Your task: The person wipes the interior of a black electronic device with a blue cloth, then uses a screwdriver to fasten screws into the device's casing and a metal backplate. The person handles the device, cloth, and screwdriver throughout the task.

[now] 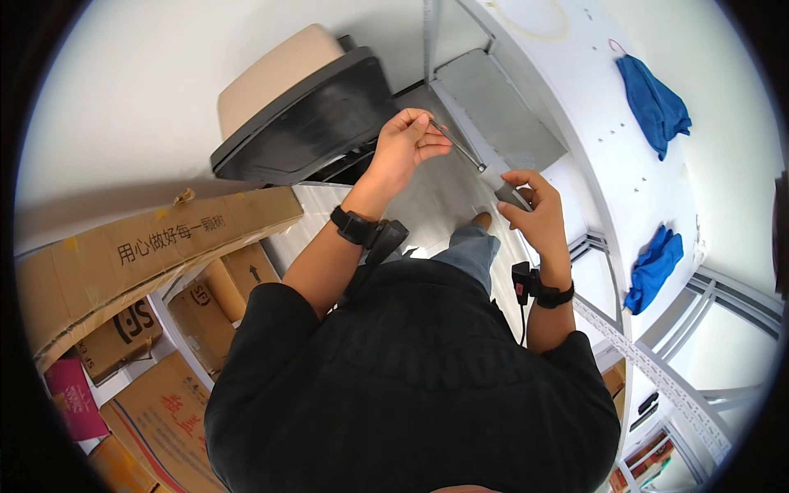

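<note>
**Head view: two hands on a slim tool**

Head view, from the left: cardboard boxes (156,246) are stacked beside a tilted black-and-beige chair (296,107). The left hand (404,146) is raised, its grip closed on the far end of a thin metal rod (454,145). The rod runs to a grey handle (505,187), which the right hand (538,215) clasps with fingers closed around it. Both wrists wear black bands. On the white worktop (592,107) at right lie two blue cloths (653,103), well apart.
</note>
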The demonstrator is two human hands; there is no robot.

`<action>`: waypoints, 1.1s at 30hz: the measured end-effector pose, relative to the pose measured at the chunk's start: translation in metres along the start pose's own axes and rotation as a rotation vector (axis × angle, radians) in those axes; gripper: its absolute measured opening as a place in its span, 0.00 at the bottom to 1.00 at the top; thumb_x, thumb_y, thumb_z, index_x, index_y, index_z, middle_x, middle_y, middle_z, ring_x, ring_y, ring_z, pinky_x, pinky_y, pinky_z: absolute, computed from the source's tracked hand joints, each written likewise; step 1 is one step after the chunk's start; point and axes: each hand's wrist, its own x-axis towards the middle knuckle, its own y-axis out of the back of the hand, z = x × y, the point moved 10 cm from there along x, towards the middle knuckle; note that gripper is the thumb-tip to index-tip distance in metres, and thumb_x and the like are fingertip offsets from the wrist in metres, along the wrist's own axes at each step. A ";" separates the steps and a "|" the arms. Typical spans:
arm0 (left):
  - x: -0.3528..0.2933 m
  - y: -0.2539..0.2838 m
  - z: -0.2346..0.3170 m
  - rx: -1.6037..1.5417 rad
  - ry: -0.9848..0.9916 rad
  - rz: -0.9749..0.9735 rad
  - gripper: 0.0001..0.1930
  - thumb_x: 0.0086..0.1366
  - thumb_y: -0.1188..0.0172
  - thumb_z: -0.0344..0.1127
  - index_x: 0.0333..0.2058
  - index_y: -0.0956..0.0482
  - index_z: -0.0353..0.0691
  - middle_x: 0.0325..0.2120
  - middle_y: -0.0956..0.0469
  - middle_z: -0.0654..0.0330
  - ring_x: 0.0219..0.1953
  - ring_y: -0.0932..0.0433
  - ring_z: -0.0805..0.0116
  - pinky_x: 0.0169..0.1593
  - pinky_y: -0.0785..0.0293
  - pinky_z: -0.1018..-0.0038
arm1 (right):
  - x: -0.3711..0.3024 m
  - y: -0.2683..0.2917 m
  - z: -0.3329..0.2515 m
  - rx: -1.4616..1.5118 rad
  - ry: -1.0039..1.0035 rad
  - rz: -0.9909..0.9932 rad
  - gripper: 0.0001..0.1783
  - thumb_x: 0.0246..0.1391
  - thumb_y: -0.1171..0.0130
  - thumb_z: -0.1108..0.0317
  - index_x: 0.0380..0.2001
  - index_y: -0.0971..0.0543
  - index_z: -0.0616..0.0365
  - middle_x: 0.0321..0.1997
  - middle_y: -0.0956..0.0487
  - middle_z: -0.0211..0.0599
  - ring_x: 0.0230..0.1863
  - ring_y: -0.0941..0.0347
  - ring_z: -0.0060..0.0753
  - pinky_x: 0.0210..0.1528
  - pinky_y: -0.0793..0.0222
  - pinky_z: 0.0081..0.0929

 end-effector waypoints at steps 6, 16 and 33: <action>-0.037 0.063 0.059 0.143 -0.077 -0.020 0.09 0.72 0.54 0.38 0.39 0.29 0.40 0.33 0.23 0.61 0.34 0.22 0.72 0.36 0.23 0.77 | -0.008 -0.096 0.009 0.449 -0.048 -0.007 0.18 0.45 0.40 0.80 0.43 0.25 0.64 0.38 0.23 0.39 0.30 0.21 0.29 0.21 0.33 0.16; -0.121 0.101 0.187 1.058 -0.743 0.072 0.10 0.56 0.36 0.27 0.37 0.24 0.37 0.32 0.22 0.60 0.32 0.23 0.67 0.34 0.27 0.76 | -0.018 -0.176 -0.016 0.588 0.006 0.001 0.17 0.50 0.45 0.75 0.45 0.27 0.64 0.38 0.22 0.47 0.29 0.22 0.33 0.23 0.32 0.18; -0.096 0.113 0.222 1.686 -1.029 0.368 0.16 0.41 0.28 0.34 0.32 0.19 0.45 0.30 0.25 0.61 0.35 0.27 0.58 0.37 0.29 0.65 | -0.011 -0.230 -0.022 0.484 -0.012 0.042 0.17 0.50 0.41 0.74 0.45 0.27 0.63 0.37 0.23 0.37 0.29 0.22 0.29 0.23 0.35 0.17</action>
